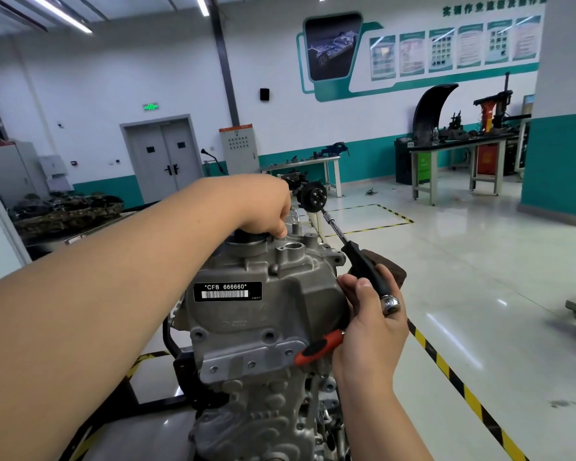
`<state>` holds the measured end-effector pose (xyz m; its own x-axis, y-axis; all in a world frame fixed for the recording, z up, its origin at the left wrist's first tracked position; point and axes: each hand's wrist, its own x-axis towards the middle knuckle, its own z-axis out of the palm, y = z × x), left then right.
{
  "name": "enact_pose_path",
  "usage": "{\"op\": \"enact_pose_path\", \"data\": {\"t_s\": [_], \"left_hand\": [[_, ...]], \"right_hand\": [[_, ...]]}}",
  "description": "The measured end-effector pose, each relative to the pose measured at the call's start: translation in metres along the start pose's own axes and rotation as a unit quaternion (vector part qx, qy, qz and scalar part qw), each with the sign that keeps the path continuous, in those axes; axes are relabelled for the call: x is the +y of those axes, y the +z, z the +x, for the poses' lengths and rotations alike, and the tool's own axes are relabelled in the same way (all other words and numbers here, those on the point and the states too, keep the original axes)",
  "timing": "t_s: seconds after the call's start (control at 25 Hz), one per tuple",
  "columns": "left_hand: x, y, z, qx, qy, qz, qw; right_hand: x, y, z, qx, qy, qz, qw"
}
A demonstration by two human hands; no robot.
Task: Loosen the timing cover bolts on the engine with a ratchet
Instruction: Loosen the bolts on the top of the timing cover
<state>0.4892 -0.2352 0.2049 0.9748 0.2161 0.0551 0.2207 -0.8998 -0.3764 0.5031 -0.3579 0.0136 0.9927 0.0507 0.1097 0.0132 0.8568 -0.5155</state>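
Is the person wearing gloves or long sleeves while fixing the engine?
No. The left hand and right hand have no gloves. The left forearm and right forearm are uncovered too: no sleeves, watch or rings show.

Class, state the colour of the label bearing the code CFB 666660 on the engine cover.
The label is black with white print; head view.

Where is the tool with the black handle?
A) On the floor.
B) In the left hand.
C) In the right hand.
C: the right hand grips the black-handled tool beside the engine, while the left hand is on the engine's top.
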Motion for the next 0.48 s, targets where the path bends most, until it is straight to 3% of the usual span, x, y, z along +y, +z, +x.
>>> {"op": "enact_pose_path", "data": {"t_s": [0.28,0.36,0.48], "left_hand": [[0.001,0.023,-0.016,0.131,-0.016,0.129,0.983],[0.004,0.030,-0.019,0.154,-0.032,0.164,0.974],[0.005,0.039,-0.024,0.175,-0.058,0.173,0.968]], "right_hand": [[-0.004,-0.016,0.008,-0.160,-0.063,-0.199,0.965],[-0.007,-0.019,0.017,-0.188,-0.041,-0.199,0.961],[-0.004,-0.013,0.020,-0.210,0.018,-0.115,0.971]]}}
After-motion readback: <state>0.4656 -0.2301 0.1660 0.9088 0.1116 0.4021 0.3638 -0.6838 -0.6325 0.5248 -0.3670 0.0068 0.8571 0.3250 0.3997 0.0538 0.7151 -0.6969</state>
